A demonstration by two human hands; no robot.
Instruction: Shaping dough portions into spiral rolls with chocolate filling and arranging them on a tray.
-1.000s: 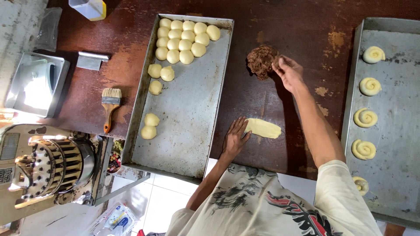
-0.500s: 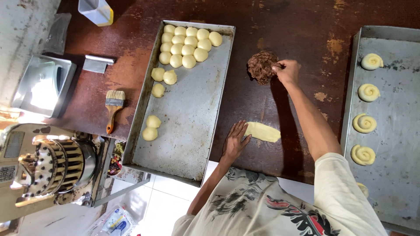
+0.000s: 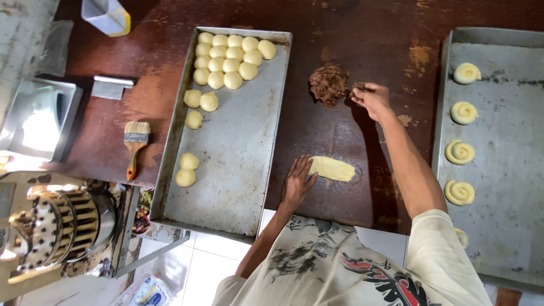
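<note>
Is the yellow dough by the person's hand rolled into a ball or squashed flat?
Flat. The dough piece lies spread as a long, thin oval on the brown table, the left hand touching its end.

I see a tray [image 3: 238,170] at centre-left of the frame on the table [image 3: 351,34], with dough balls [image 3: 229,56] packed in its upper part. Right of it, at centre, lies a flattened dough piece [image 3: 332,168]; a filling mound [image 3: 328,84] sits above that. Another tray [image 3: 504,226] with coiled rolls [image 3: 460,152] fills the right edge. A brush [image 3: 135,144] lies left of the first tray.
</note>
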